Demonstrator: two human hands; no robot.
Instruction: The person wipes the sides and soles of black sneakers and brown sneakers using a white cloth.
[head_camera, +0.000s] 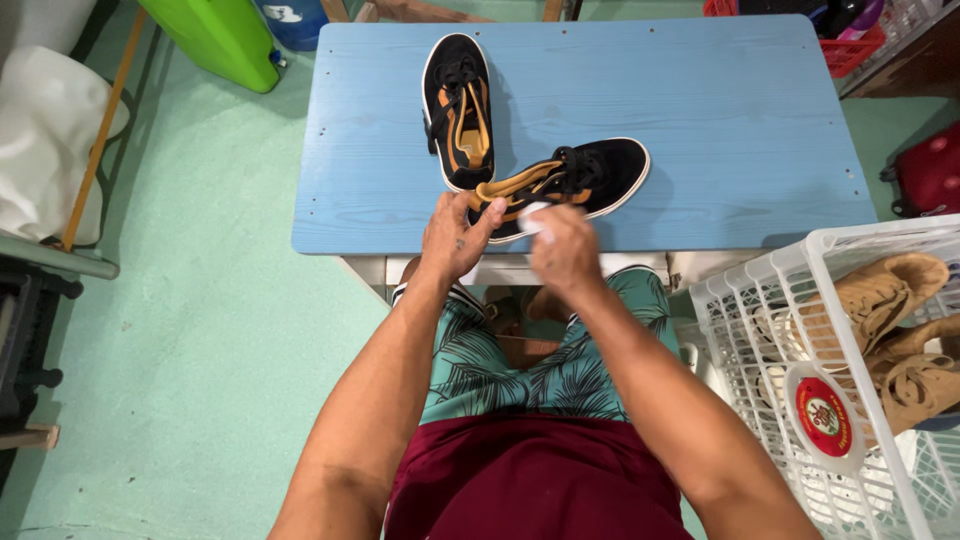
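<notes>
Two black sneakers with tan trim and white soles lay on the blue tabletop. Item one, the near sneaker, lay angled along the tabletop's front edge, heel end toward you. Your left hand gripped that heel end, fingers curled on it and thumb up against the collar. Your right hand was pinched shut on a small white cloth, pressed to the sneaker's side by the heel. Item two, the far sneaker, stood lengthwise behind the first, toward the tabletop's far edge, laces tied, touched by neither hand.

Judged progress: the wiping looked to be at the heel of the near sneaker only; whether its other parts were already clean could not be told. The far sneaker appeared yet to be handled.

Also noted: a white basket right of the tabletop's front corner, holding tan shoes and a round red-and-white tin; a green container on the floor beyond the tabletop's far left corner.
</notes>
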